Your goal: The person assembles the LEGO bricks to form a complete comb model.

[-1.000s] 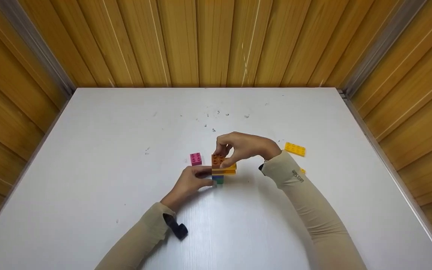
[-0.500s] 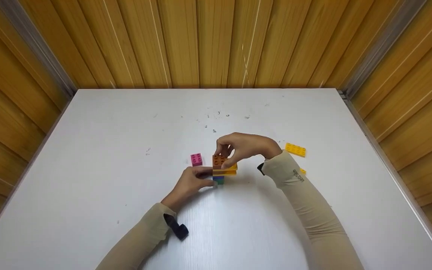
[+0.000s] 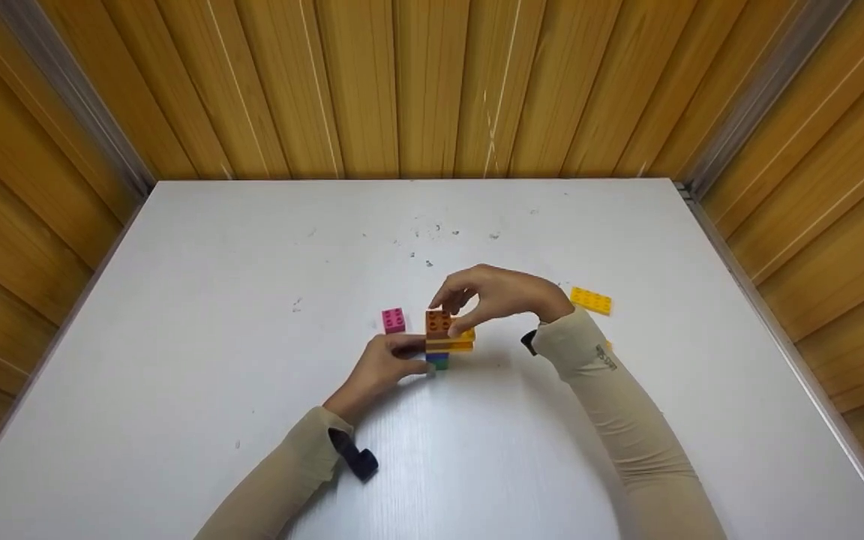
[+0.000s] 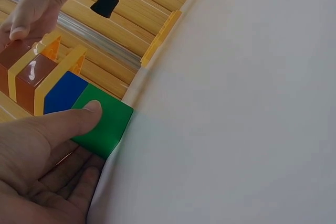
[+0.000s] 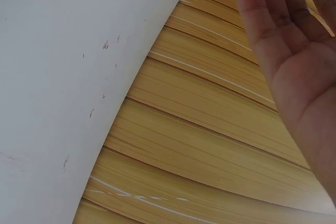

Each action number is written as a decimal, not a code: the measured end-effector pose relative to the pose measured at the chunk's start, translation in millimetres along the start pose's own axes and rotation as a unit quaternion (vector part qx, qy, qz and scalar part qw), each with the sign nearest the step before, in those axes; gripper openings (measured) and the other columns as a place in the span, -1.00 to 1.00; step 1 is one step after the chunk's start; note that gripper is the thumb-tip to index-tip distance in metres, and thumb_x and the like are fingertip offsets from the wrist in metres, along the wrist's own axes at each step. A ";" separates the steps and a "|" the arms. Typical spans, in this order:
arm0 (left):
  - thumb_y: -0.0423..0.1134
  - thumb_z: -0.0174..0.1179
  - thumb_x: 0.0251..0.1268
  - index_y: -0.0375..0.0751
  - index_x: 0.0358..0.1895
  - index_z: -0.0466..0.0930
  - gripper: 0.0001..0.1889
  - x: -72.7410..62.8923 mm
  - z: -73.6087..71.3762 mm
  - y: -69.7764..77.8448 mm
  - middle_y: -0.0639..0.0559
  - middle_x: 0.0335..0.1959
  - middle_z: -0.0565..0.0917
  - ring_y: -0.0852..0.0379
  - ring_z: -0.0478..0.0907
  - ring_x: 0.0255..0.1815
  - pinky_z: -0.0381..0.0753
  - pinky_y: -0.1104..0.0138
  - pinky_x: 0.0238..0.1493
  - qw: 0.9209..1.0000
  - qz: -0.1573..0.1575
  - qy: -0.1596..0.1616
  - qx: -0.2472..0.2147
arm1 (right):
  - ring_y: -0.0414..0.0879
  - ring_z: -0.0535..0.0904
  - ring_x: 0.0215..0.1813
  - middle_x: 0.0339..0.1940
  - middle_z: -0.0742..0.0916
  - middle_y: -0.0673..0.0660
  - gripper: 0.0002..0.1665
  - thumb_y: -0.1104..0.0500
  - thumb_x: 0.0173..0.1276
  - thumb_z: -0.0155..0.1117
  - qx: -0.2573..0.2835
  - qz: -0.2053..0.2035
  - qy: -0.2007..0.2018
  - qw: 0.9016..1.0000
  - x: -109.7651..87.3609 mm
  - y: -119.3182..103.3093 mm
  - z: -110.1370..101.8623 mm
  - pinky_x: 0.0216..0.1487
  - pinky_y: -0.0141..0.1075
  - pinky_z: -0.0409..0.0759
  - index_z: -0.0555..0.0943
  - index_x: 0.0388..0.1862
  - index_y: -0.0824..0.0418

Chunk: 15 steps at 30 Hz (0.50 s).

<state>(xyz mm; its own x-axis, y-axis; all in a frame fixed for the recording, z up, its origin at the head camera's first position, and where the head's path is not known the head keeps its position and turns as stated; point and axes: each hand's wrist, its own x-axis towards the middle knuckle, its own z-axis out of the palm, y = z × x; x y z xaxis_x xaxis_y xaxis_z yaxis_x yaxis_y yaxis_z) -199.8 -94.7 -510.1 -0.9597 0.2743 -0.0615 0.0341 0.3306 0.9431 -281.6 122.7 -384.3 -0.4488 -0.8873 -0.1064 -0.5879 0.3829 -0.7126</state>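
A tower of toy building bricks (image 3: 438, 343) stands upright near the middle of the table. From the bottom up, the left wrist view shows a green brick (image 4: 107, 121), a blue brick (image 4: 65, 93), a yellow plate, a brown brick (image 4: 34, 74), another yellow plate and a brown top brick (image 4: 13, 56). Both plates jut out to the right. My left hand (image 3: 378, 373) grips the tower's base, its thumb across the green brick. My right hand (image 3: 499, 295) is at the brown top brick, fingers loosely bent, thumb tip beside its right edge; the brick's studs show uncovered.
A pink brick (image 3: 394, 320) lies just behind my left hand. To the right sits a yellow plate (image 3: 591, 301), with another yellow piece (image 3: 609, 345) mostly hidden by my right sleeve. Wood-patterned walls (image 3: 432, 90) border the white table (image 3: 267, 247).
My right hand has loosened from the brown top brick and shifted slightly right, its thumb sliding off the studs. My left hand and the tower have stayed in place.
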 end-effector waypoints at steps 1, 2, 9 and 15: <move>-0.30 0.44 0.01 -0.18 0.08 0.65 -0.53 0.3 0.2 0.0 -0.05 0.03 0.70 0.03 0.61 0.11 0.53 0.17 0.23 1.000 0.000 0.000 -0.002 | 0.09 0.64 -0.02 -0.06 0.72 0.07 -0.51 0.04 0.15 0.47 -0.001 -0.002 0.005 1.000 -1.5 0.6 -0.5 0.08 -0.18 0.62 0.63 0.06 0.13; -0.31 0.44 0.00 -0.19 0.08 0.65 -0.53 0.5 0.3 0.0 -0.05 0.03 0.70 0.03 0.62 0.10 0.53 0.17 0.22 1.000 -0.001 0.000 -0.003 | 0.11 0.63 -0.01 -0.06 0.72 0.10 -0.51 0.04 0.15 0.46 -0.003 -0.005 0.011 1.000 -3.1 1.1 -1.1 0.08 -0.17 0.61 0.63 0.06 0.14; -0.31 0.44 0.01 -0.21 0.10 0.63 -0.52 0.9 0.6 1.3 -0.06 0.03 0.71 0.05 0.62 0.09 0.53 0.19 0.23 1.000 -0.013 0.000 -0.012 | 0.12 0.62 0.03 -0.02 0.70 0.17 -0.52 0.08 0.22 0.41 0.001 -0.009 0.057 0.998 -17.6 8.7 -6.4 0.15 -0.13 0.58 0.61 0.11 0.19; -0.29 0.46 -0.02 -0.18 0.10 0.64 -0.50 -0.3 1.5 3.3 -0.04 0.05 0.70 0.04 0.60 0.13 0.50 0.18 0.26 1.000 -0.021 0.003 -0.005 | 0.08 0.61 0.07 -0.01 0.69 0.15 -0.52 0.14 0.23 0.39 0.000 -0.016 0.106 0.994 -31.5 22.6 -10.5 0.19 0.00 0.56 0.59 0.14 0.21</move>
<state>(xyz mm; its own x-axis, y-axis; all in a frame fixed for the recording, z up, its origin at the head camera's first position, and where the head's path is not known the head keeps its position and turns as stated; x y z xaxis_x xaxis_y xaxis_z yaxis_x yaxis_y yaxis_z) -199.0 -92.3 -507.5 -0.9618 0.2548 -0.1001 -0.0097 0.3336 0.9427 -287.8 162.0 -389.8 -0.5616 -0.8250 0.0639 -0.6034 0.3555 -0.7138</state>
